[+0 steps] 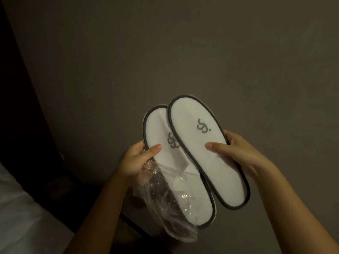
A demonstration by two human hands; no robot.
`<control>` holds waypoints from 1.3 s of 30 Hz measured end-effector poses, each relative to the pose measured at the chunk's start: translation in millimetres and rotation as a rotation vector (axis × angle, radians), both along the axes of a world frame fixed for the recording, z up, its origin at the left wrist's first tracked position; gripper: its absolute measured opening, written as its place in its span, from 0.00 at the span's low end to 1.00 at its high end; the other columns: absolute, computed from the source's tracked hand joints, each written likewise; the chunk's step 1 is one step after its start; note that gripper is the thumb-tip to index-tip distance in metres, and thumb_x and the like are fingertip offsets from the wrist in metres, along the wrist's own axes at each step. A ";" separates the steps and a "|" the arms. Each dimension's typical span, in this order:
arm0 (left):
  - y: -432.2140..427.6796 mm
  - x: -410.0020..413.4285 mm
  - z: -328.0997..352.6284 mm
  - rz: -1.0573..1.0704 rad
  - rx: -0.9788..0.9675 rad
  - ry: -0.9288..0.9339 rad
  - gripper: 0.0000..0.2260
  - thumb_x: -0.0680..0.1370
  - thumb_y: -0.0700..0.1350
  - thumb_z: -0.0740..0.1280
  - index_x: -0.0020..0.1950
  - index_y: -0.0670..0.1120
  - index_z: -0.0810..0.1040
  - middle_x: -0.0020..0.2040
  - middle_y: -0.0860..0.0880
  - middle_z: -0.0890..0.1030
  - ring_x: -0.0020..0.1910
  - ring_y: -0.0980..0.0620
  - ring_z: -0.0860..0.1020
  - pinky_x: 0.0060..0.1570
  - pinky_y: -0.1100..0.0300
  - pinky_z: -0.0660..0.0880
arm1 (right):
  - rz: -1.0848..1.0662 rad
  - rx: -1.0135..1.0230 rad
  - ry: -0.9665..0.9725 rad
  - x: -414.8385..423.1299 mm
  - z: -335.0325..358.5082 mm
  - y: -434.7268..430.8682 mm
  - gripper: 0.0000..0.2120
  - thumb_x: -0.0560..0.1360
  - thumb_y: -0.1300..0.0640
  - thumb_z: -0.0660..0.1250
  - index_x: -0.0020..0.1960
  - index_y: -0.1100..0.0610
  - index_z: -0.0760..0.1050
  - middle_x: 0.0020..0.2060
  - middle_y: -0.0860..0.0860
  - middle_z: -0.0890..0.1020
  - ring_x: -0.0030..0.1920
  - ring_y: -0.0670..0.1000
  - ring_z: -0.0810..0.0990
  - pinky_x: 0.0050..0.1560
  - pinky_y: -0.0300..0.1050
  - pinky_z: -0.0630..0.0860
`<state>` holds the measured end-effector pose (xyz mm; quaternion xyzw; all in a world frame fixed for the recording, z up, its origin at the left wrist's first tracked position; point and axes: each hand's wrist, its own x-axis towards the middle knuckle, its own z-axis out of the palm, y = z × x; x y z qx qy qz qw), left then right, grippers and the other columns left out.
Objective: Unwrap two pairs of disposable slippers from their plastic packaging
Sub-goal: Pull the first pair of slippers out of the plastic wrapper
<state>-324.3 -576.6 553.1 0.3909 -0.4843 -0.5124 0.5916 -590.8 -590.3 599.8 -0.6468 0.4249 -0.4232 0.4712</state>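
Both hands are up in the middle of the head view, each with a slipper. The left hand [137, 160] is curled round the outer edge of the left slipper [174, 162], gripping it with the left thumb [154, 149] laid flat across the white top face and the fingers tucked behind, out of sight. Bunched under that same palm is the clear plastic bag [157, 195], crumpled and shiny; it wraps the lower half of this slipper and hangs past its heel end, while the upper half stands bare above the hand. The right hand [238, 154] is closed round the right slipper [211, 167] from its outer side, the right thumb [214, 145] pressed straight across the white face near the middle, fingers hidden behind the sole. This slipper is completely out of the plastic, and it lies in front of the other one, its inner rim overlapping the left slipper along most of the length. Both slippers are white with a dark grey piped edge and a grey curly logo [202, 127] printed near the upper end; both tilt up and to the left. Behind them spreads a plain brown-grey surface [183, 52]. A dark upright shape [18, 107] fills the left edge, and pale white bedding [22, 208] shows in the lower left corner. The light is dim.
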 end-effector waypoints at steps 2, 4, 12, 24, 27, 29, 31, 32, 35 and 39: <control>-29.9 4.8 0.8 0.043 -0.002 -0.006 0.04 0.71 0.41 0.71 0.44 0.44 0.83 0.41 0.46 0.87 0.39 0.49 0.85 0.36 0.60 0.82 | 0.064 0.016 0.031 8.4 7.3 -34.9 0.19 0.68 0.56 0.73 0.58 0.53 0.78 0.49 0.53 0.87 0.46 0.55 0.86 0.40 0.43 0.81; -51.4 13.4 -0.2 0.078 0.006 -0.017 0.04 0.75 0.38 0.68 0.43 0.44 0.81 0.35 0.50 0.87 0.33 0.53 0.84 0.31 0.64 0.79 | 0.112 0.030 0.031 18.5 11.6 -67.8 0.19 0.68 0.57 0.73 0.58 0.54 0.78 0.50 0.54 0.86 0.48 0.57 0.86 0.42 0.44 0.81; -66.6 81.8 -0.2 0.278 0.042 0.103 0.12 0.69 0.44 0.70 0.51 0.45 0.81 0.42 0.48 0.87 0.41 0.50 0.86 0.34 0.60 0.80 | 0.437 0.151 -0.004 106.6 3.5 -164.3 0.20 0.67 0.58 0.75 0.58 0.51 0.79 0.52 0.54 0.86 0.49 0.55 0.85 0.42 0.45 0.81; 16.3 146.5 12.4 0.850 0.029 0.021 0.24 0.65 0.51 0.74 0.57 0.44 0.79 0.45 0.47 0.87 0.42 0.48 0.85 0.37 0.57 0.81 | 0.763 0.026 -0.060 244.4 15.8 -201.6 0.20 0.69 0.57 0.73 0.61 0.52 0.78 0.51 0.54 0.86 0.50 0.57 0.85 0.49 0.55 0.82; 28.6 134.4 15.2 0.944 -0.010 0.006 0.18 0.71 0.44 0.71 0.59 0.43 0.75 0.42 0.52 0.87 0.40 0.53 0.85 0.33 0.63 0.80 | 0.887 -0.080 -0.001 263.3 37.7 -205.7 0.24 0.67 0.54 0.74 0.62 0.52 0.76 0.53 0.52 0.85 0.50 0.53 0.85 0.49 0.53 0.81; 34.8 120.0 13.9 0.975 -0.056 0.025 0.16 0.72 0.42 0.69 0.59 0.44 0.74 0.43 0.55 0.87 0.41 0.56 0.85 0.34 0.66 0.79 | 0.975 -0.170 0.073 272.6 50.0 -205.3 0.24 0.65 0.50 0.75 0.60 0.48 0.77 0.52 0.48 0.85 0.48 0.48 0.85 0.48 0.49 0.80; 36.4 104.5 9.0 1.000 -0.063 0.026 0.15 0.71 0.45 0.69 0.57 0.47 0.76 0.43 0.54 0.87 0.40 0.56 0.85 0.33 0.66 0.79 | 1.084 -0.210 0.153 278.4 54.9 -202.9 0.26 0.61 0.47 0.76 0.58 0.47 0.77 0.51 0.47 0.86 0.49 0.49 0.85 0.50 0.50 0.80; 36.1 97.8 6.2 1.010 -0.057 0.033 0.12 0.72 0.46 0.69 0.55 0.48 0.77 0.42 0.52 0.87 0.39 0.55 0.85 0.33 0.65 0.79 | 1.107 -0.231 0.176 279.9 54.9 -202.0 0.27 0.60 0.46 0.77 0.58 0.47 0.78 0.51 0.47 0.86 0.50 0.50 0.85 0.50 0.50 0.80; 35.7 87.4 -0.5 1.103 -0.065 0.093 0.06 0.76 0.45 0.68 0.51 0.47 0.80 0.39 0.49 0.87 0.34 0.53 0.84 0.31 0.61 0.79 | 1.047 -0.223 0.028 277.3 52.0 -208.0 0.28 0.57 0.45 0.77 0.56 0.50 0.79 0.48 0.48 0.86 0.49 0.51 0.85 0.47 0.46 0.80; 32.8 85.8 -1.1 1.143 -0.099 0.175 0.13 0.71 0.51 0.72 0.50 0.45 0.80 0.36 0.46 0.84 0.32 0.49 0.83 0.31 0.59 0.78 | 1.056 -0.161 -0.088 265.8 42.2 -212.1 0.26 0.59 0.46 0.76 0.55 0.51 0.79 0.49 0.48 0.86 0.49 0.48 0.85 0.43 0.39 0.80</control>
